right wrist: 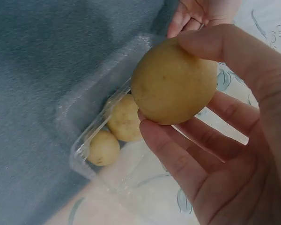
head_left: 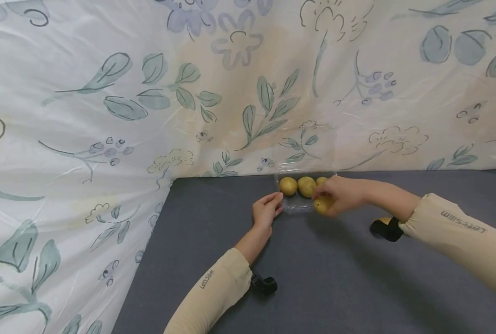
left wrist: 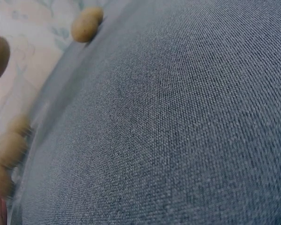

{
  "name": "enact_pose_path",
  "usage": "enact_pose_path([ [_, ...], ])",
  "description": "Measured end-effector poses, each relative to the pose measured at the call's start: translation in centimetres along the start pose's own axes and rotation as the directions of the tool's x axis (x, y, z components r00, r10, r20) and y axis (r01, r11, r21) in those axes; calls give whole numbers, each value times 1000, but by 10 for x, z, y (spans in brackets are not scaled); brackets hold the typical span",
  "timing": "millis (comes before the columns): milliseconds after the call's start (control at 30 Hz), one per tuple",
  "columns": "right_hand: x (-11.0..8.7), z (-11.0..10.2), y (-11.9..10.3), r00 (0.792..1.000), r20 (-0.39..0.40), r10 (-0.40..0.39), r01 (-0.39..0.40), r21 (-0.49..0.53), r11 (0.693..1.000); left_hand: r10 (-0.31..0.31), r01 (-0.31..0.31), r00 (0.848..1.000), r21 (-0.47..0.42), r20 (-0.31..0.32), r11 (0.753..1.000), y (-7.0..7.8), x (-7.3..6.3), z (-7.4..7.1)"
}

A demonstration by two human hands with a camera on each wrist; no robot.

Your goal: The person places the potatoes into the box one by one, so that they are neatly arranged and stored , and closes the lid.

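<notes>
One potato [right wrist: 171, 84], likely firm and light, is hovering above the clear box [head_left: 299, 202]; I'm pinching its sides, the sound hold, with right fingers [right wrist: 175, 159]; whether left fingers [head_left: 272, 198] are pinching, I can't tell.

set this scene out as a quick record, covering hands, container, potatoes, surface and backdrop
left hand: fingertips at the container's near left corner; exact grip unclear
right hand: holds the lifted potato in the air by the container's near right corner
container: clear plastic, lid open behind it
potatoes inside: three, in a row
loose potatoes: two, on the surface outside the container
surface: dark blue-grey fabric
backdrop: pale sheet with leaves and flowers
sleeves: beige, lettered
</notes>
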State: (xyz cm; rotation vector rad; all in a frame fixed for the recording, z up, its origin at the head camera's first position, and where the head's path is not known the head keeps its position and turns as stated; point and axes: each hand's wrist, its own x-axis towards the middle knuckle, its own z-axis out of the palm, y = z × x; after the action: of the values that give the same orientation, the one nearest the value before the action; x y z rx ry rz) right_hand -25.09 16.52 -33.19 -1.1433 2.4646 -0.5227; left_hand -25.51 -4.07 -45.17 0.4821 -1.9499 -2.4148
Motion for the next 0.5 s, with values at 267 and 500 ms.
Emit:
enact_pose_path([
  [267, 20, 4, -1, 998, -55, 5, -6, -12, 1000, -1, 1, 1000, 2, -2, 1000, 1, -2, 0],
  [500, 39, 11, 6, 991, -115, 64, -63, 16, 998, 14, -14, 1000, 2, 8, 1000, 2, -2, -1],
])
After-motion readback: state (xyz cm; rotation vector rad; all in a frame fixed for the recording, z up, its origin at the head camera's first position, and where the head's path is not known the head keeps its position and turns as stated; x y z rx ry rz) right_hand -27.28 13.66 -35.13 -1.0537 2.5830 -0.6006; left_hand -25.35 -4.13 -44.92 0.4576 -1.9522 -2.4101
